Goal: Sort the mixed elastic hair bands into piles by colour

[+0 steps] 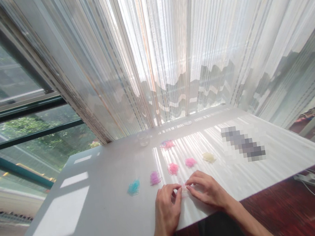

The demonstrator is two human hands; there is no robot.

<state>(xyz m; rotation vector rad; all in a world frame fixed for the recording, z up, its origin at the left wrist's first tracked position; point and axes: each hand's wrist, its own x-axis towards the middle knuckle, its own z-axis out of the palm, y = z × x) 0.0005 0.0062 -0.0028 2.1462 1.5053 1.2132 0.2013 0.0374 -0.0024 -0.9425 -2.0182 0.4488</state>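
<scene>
Near the table's front edge, my left hand (168, 204) and my right hand (206, 189) face each other, thumb and forefinger of each pinched on a small, thin pinkish item (183, 186) too fine to make out. Just beyond the fingers lie small piles of thin coloured pieces: teal (133, 187), purple (155, 178), coral pink (173, 168), bright pink (190, 162) and pale yellow (208, 157). Farther back is a mixed pink and purple pile (167, 144).
The white table (105, 204) carries a clear round container (143, 139) at the back and a blurred dark object (244, 142) on the right. Sheer curtains (165, 53) hang behind. A power strip (313, 181) with cables lies on the floor at right.
</scene>
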